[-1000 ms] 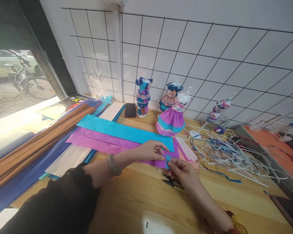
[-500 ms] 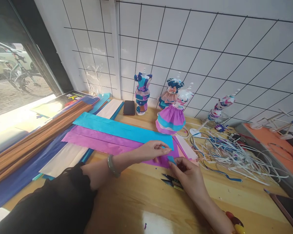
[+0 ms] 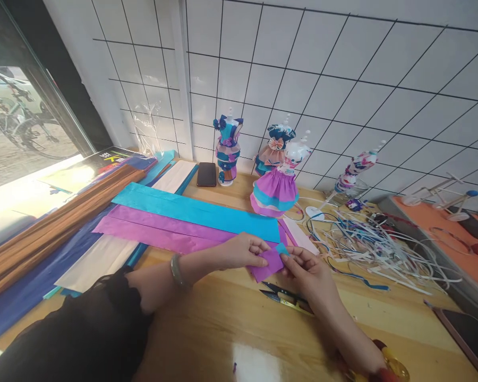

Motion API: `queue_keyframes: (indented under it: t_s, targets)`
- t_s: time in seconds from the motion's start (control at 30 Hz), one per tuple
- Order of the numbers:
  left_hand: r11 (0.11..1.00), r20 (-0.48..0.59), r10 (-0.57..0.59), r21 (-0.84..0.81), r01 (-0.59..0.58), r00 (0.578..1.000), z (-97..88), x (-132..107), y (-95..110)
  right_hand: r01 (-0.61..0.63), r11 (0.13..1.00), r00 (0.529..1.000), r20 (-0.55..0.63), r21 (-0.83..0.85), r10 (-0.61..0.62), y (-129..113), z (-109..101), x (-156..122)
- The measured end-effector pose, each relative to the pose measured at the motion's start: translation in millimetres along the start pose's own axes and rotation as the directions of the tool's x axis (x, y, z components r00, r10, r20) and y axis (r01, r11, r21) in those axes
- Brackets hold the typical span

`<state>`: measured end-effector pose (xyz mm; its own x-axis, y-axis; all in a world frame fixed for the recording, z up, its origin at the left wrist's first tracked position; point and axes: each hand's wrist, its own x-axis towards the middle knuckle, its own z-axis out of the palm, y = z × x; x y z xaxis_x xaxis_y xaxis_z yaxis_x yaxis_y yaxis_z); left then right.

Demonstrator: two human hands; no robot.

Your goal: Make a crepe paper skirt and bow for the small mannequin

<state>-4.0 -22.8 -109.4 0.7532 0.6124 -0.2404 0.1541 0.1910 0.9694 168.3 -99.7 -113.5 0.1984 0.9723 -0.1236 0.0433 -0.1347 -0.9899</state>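
My left hand [image 3: 239,250] pinches the left edge of a small purple paper piece [image 3: 267,265] just above the wooden table [image 3: 231,323]. From the right, my right hand [image 3: 306,271] grips the same piece, with a small blue scrap [image 3: 281,248] at its fingertips. Long purple crepe strips [image 3: 159,233] and a blue crepe strip [image 3: 195,210] lie just behind the hands. Small black thread snips [image 3: 284,296] rest on the table under my right hand.
Three dressed miniature mannequins [image 3: 276,183] and a black phone [image 3: 206,174] stand at the back by the wire grid wall. A tangle of white and blue strips [image 3: 378,249] lies right. Brown, white and dark blue paper rolls [image 3: 51,233] fill the left.
The hands have lifted the purple piece's end slightly and drawn it nearer; the right hand shifted from the blue scrap's lower side to gripping the piece's right edge. The view tilted left.
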Motion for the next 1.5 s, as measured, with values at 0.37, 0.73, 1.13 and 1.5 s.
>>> queue_keyframes:
  t_s: [0.37,0.73,1.13,1.5]
  targets:
    - [0.999,0.050,-0.004,0.039,0.002,0.999,-5.4,3,-9,0.038,0.996,0.997,-0.064,0.085,-0.033,12,-18,14]
    - [0.982,0.010,-0.007,0.188,0.005,1.000,-5.9,-5,5,0.090,0.991,0.988,-0.133,0.097,-0.077,12,-21,16]
    - [0.835,0.170,0.062,0.531,-0.144,0.984,-7.8,-20,26,0.554,0.705,0.825,0.176,-0.442,-0.538,-3,13,-27]
    - [0.999,-0.347,0.021,-0.017,-0.028,0.938,-36.9,1,18,0.463,0.084,0.786,0.365,-0.883,-0.498,12,-66,32]
